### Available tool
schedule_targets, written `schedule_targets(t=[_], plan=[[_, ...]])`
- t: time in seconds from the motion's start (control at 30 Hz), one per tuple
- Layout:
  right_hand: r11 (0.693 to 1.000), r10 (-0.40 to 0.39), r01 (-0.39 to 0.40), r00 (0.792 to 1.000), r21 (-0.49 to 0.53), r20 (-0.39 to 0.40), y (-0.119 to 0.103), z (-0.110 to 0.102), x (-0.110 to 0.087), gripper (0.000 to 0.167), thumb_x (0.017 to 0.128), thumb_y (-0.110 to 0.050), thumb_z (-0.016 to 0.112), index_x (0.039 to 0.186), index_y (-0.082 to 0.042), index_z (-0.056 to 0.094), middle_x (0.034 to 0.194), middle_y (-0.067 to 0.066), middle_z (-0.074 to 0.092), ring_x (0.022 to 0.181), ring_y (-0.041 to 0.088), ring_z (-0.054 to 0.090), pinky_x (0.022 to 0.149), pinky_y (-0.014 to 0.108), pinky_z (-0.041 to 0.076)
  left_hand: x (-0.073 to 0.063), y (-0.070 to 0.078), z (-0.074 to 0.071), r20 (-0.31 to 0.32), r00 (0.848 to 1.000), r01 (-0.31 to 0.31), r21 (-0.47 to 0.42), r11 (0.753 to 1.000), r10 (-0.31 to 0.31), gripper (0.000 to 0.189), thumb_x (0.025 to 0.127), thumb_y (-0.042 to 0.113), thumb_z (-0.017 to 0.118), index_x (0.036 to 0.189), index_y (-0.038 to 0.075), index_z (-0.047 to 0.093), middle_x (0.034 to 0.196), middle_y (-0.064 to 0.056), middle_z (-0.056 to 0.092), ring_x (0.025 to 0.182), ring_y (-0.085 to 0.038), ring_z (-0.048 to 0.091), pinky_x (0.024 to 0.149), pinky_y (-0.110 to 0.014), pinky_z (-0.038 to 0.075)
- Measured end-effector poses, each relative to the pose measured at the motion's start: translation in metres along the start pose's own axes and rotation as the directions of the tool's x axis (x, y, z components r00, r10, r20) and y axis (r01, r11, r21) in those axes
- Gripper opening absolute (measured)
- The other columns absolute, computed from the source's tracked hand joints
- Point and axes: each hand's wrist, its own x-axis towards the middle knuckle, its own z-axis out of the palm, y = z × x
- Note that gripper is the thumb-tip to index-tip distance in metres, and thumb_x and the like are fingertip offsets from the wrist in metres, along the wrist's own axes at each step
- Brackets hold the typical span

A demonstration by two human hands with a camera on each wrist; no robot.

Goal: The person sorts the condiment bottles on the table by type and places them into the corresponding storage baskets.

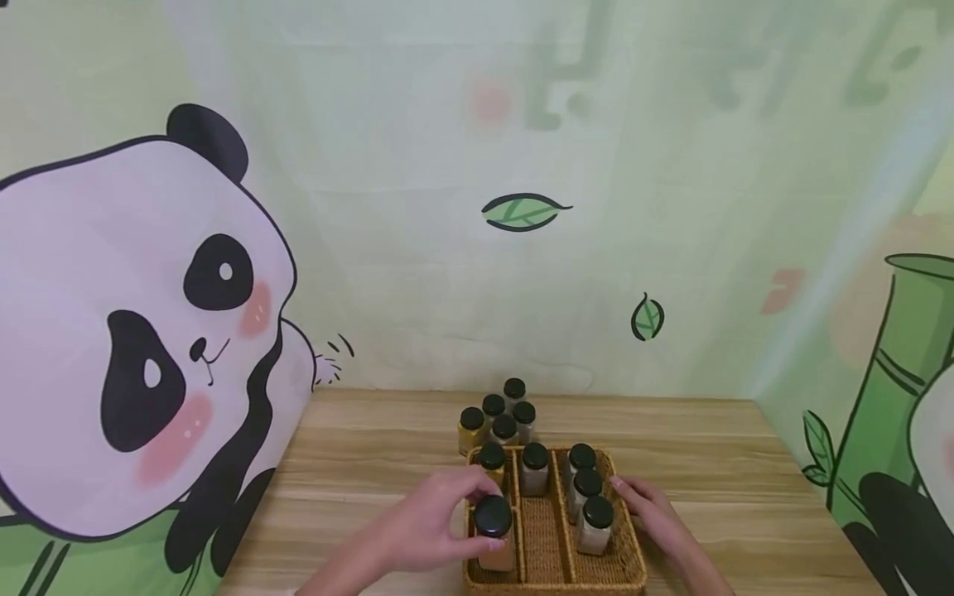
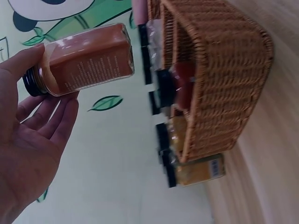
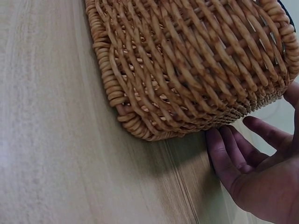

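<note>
My left hand (image 1: 428,517) grips a square glass spice jar (image 2: 93,60) of reddish-brown powder by its black-lidded top. In the head view that jar is over the left front of a divided wicker basket (image 1: 544,530). My right hand (image 3: 261,172) rests against the basket's outer right side, fingers loosely extended. Inside the basket, a yellow-filled jar (image 1: 493,459) stands at back left and a greyish jar (image 1: 534,472) at back middle. Several pale jars, one of them at the front (image 1: 596,526), line the right compartment. The left wrist view shows a red-filled jar (image 2: 184,84) in the basket.
Behind the basket, several more black-lidded jars stand grouped on the wooden table (image 1: 373,472), including a yellow one (image 1: 471,426) at their left. A backdrop with a printed panda (image 1: 149,248) and leaves rises at the table's far edge.
</note>
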Motion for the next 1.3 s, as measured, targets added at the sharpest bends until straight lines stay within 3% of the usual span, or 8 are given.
schedule_targets(t=[0.2,0.53,0.73,1.07,1.3], plan=[[1.000,-0.004,0.004,1.000,0.015,-0.003,0.000,0.001,-0.001,0.071,0.105,-0.049,0.063,0.145,0.009,0.055,0.135,0.021,0.066,0.119,0.034,0.066,0.093,0.049,0.059,-0.003,-0.010,0.011,0.054,0.996,0.074,-0.042,0.996,-0.071,0.035,0.096,0.046,0.079,0.120,0.028,0.062,0.110,0.016,0.065,0.102,-0.001,0.063,0.091,-0.030,0.058],[1.000,-0.015,0.015,1.000,-0.016,-0.014,0.001,0.000,-0.001,0.069,0.105,-0.050,0.062,0.142,0.008,0.058,0.134,0.020,0.067,0.122,0.035,0.065,0.099,0.050,0.056,-0.010,-0.023,0.032,0.053,0.996,0.075,-0.008,0.997,-0.075,0.035,0.094,0.040,0.082,0.120,0.024,0.064,0.112,0.015,0.064,0.103,0.000,0.062,0.090,-0.030,0.059],[1.000,-0.021,0.021,1.000,-0.004,-0.013,0.000,0.000,-0.001,0.069,0.105,-0.050,0.062,0.142,0.008,0.058,0.135,0.021,0.066,0.120,0.035,0.066,0.095,0.049,0.058,-0.012,-0.035,0.047,0.076,0.993,0.093,0.018,0.996,-0.094,0.034,0.092,0.043,0.084,0.115,0.026,0.065,0.110,0.017,0.063,0.100,0.000,0.060,0.084,-0.026,0.057],[0.999,-0.035,0.034,0.999,-0.020,-0.019,0.000,0.001,-0.001,0.066,0.107,-0.048,0.061,0.141,0.009,0.059,0.134,0.021,0.067,0.122,0.036,0.065,0.099,0.049,0.056,-0.021,-0.040,0.064,0.009,0.989,0.145,0.057,0.988,-0.146,0.038,0.093,0.049,0.081,0.120,0.024,0.069,0.114,0.014,0.062,0.101,-0.002,0.059,0.084,-0.025,0.056],[0.999,-0.036,0.037,0.999,0.027,-0.022,0.002,0.001,-0.001,0.061,0.107,-0.044,0.063,0.140,0.007,0.060,0.131,0.020,0.068,0.118,0.033,0.066,0.092,0.042,0.059,-0.023,-0.045,0.071,-0.010,0.977,0.215,0.092,0.972,-0.215,0.044,0.090,0.052,0.083,0.122,0.025,0.072,0.118,0.012,0.066,0.105,-0.005,0.064,0.085,-0.030,0.059]])
